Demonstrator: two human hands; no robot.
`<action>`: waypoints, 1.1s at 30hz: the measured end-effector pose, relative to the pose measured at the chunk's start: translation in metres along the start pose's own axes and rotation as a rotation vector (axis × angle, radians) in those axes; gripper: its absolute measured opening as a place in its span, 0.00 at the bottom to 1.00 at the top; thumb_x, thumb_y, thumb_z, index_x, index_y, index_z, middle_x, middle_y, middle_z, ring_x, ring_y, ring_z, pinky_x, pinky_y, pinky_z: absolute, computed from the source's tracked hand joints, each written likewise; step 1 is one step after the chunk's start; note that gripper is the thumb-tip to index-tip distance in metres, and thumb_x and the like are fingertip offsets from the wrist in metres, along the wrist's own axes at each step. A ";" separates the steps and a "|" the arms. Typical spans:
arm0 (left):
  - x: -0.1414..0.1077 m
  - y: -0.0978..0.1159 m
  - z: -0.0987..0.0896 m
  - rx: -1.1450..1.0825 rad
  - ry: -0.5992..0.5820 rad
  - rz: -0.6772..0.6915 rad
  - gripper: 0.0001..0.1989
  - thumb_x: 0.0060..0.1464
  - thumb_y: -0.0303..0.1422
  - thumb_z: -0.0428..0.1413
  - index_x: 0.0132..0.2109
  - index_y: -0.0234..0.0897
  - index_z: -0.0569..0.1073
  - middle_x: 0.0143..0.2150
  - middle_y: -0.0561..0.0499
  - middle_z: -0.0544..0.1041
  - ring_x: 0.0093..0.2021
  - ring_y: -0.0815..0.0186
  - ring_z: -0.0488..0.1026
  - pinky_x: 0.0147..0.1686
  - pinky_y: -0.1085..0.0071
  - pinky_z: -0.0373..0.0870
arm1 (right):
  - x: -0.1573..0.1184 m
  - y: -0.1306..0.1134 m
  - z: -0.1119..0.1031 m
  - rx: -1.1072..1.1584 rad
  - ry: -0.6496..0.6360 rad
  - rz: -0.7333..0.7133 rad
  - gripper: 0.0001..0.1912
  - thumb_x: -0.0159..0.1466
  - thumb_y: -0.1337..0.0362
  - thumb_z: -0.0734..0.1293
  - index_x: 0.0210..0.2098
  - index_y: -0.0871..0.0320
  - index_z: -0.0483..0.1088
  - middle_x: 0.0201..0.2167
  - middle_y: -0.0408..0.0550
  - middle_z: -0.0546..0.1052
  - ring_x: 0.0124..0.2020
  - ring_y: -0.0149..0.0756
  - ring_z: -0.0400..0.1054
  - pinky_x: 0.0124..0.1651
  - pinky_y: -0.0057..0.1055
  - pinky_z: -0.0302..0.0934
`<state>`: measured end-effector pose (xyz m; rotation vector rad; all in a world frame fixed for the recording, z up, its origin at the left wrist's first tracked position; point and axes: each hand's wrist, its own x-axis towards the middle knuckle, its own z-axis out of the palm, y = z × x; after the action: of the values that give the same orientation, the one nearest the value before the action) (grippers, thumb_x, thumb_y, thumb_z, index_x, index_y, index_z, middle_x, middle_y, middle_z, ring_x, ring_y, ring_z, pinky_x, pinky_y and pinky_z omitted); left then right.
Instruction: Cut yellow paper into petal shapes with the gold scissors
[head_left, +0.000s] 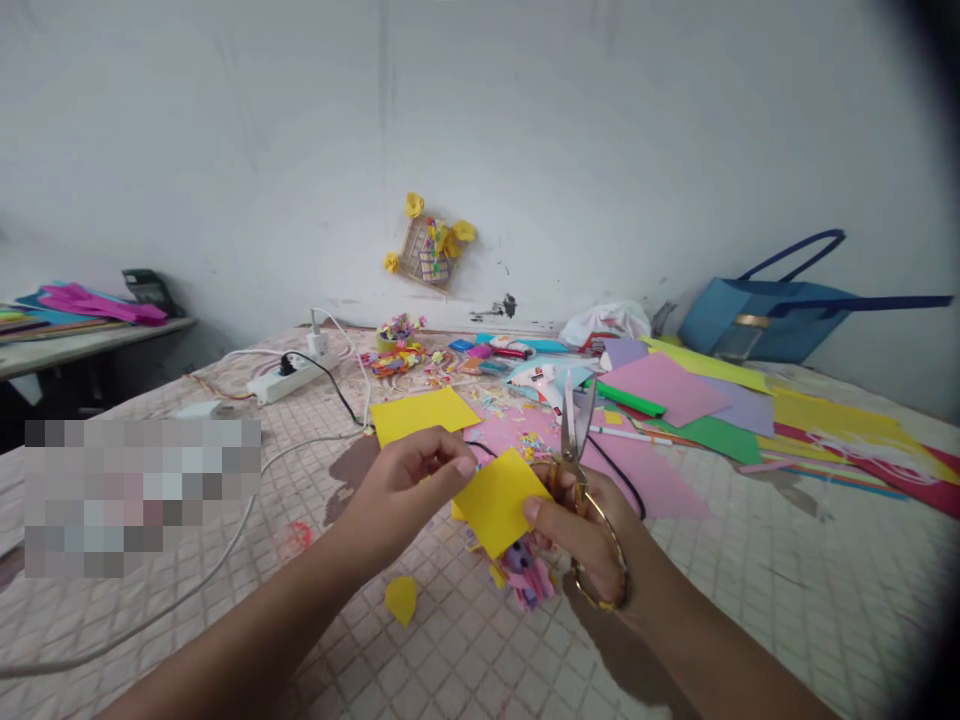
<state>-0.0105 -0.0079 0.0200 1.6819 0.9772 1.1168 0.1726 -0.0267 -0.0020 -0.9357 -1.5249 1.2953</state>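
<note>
A small square of yellow paper (495, 500) is up above the table between my hands. My left hand (416, 485) has its thumb and forefinger closed at the square's left corner. With my right hand (592, 540) I pinch the right side of the square under my thumb, and the gold-handled scissors (573, 450) hang on the same hand. Their blades point up and away, slightly apart. Below the square lies a heap of pink, purple and yellow scraps (529, 580), partly hidden. One yellow petal-shaped piece (401, 599) rests on the tablecloth near my left forearm.
A larger yellow sheet (424, 412) lies beyond my left hand. Behind are a white glue gun (541, 380), a green marker (634, 398) and coloured sheets (667, 385). A power strip (292, 378) with cables sits left; a blue bag (765, 315) stands right.
</note>
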 end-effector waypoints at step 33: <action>0.006 -0.005 -0.012 0.212 -0.182 0.092 0.08 0.48 0.31 0.53 0.24 0.35 0.66 0.23 0.54 0.65 0.25 0.70 0.60 0.26 0.74 0.57 | 0.001 -0.003 0.004 0.011 -0.030 0.018 0.04 0.54 0.66 0.60 0.24 0.58 0.61 0.15 0.39 0.67 0.16 0.28 0.61 0.20 0.25 0.55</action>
<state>-0.0211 0.0023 0.0193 1.9790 0.9354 0.9239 0.1687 -0.0276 0.0006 -0.9289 -1.5342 1.3348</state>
